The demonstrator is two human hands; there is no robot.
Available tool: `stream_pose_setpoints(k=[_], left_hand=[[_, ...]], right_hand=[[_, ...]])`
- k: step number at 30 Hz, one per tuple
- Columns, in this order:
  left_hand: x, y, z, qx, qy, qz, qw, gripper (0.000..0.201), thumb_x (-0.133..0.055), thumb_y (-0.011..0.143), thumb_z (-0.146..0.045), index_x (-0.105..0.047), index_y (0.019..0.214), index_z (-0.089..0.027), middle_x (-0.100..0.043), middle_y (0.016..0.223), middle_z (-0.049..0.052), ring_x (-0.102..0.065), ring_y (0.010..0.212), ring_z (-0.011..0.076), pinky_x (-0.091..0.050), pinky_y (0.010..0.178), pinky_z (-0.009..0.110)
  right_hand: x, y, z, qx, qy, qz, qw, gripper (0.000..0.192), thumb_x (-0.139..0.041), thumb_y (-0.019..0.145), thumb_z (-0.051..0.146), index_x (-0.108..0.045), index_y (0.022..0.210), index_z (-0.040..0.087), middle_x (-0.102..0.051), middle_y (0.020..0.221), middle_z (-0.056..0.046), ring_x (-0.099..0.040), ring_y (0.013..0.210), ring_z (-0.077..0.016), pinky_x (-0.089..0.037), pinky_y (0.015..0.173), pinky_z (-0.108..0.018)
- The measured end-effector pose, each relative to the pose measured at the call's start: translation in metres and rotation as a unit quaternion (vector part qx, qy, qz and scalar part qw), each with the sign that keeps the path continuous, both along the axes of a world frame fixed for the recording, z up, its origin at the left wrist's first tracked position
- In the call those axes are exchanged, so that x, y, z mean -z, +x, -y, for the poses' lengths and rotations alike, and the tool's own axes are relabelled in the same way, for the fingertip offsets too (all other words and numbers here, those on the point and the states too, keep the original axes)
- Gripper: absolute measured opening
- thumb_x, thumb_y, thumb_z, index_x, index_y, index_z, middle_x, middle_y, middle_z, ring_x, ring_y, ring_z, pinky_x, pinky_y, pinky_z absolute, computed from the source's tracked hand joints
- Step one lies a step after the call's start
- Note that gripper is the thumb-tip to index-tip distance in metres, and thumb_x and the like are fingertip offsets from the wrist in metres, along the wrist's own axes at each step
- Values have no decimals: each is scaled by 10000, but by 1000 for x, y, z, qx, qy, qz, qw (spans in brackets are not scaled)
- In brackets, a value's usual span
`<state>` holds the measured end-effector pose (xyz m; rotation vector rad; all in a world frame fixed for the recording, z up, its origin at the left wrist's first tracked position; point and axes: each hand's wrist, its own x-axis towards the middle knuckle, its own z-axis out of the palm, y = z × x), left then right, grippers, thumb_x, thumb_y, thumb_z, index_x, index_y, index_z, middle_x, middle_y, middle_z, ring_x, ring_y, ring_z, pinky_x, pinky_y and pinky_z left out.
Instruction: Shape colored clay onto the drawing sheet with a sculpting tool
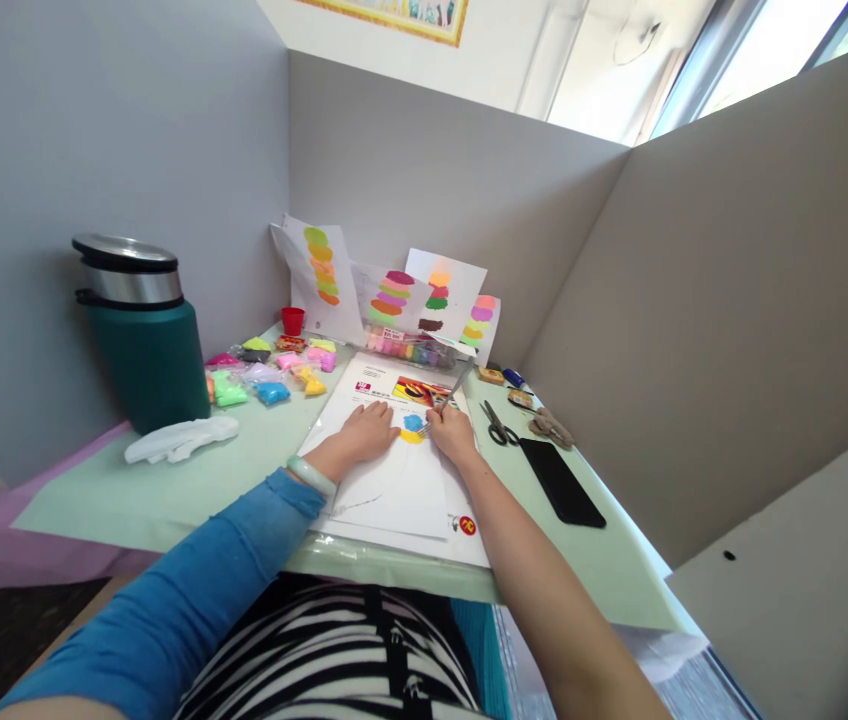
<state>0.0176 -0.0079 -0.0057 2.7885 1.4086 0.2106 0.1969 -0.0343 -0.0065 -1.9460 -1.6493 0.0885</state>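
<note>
My left hand (pixel 368 432) lies flat on a white sheet of paper (pixel 401 485), fingers spread, pinning it to the desk. My right hand (pixel 452 432) grips a thin grey stick-like tool (pixel 455 385) whose tip rests at blobs of blue and yellow clay (pixel 413 428) pressed on the paper between both hands. A printed card with a red picture (pixel 418 390) lies just beyond the clay.
Small bags of coloured clay (pixel 270 370) and a red cup (pixel 293 320) sit at far left, next to a green flask (pixel 143 335) and a white glove (pixel 180 438). Colour-sample sheets (pixel 394 295) lean on the back wall. Scissors (pixel 497 424) and a black phone (pixel 561 482) lie right.
</note>
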Motion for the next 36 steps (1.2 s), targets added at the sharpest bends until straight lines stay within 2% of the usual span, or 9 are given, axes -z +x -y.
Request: stream_pose_setpoints(k=[7,17,22,28,36], left_hand=[[-1,0,1,3,-2,5,1000,462,-274,918,-377,-386,1290,-127,-370,1388,158,-273,1313,239,-232,1041,427],[-7,-1,6,1,8,1,1000,428,-293,915,-369,-412,1260,-146,-398,1367,145,-301,1297,231,-244,1033,404],[-6,-1,6,3,8,4,1000,428,-293,914,-370,-416,1262,-154,-390,1377,146,-299,1298,235,-248,1031,414],[-8,0,6,-2,-13,-2,1000,473,-279,917,-367,-380,1296,-103,-344,1407,164,-260,1319,248,-223,1048,428],[-7,-1,6,-2,-12,-4,1000,466,-278,918,-369,-376,1294,-113,-342,1408,159,-259,1320,244,-220,1049,421]], right_hand=[[-1,5,0,7,5,1,1000,288,-391,855,336,-641,863,194,-667,842,-53,-595,846,-171,-390,746,-229],[0,5,0,34,-12,14,999,316,-378,860,362,-642,899,191,-664,893,-82,-596,887,-198,-395,744,-254],[0,6,0,51,-12,21,998,328,-369,866,368,-640,920,191,-666,887,-78,-595,873,-185,-392,731,-241],[0,7,0,52,-8,23,998,332,-357,868,357,-637,903,182,-667,893,-89,-594,863,-193,-386,703,-245],[2,8,-1,61,-4,32,998,342,-337,870,354,-633,919,190,-667,875,-83,-598,843,-192,-379,680,-248]])
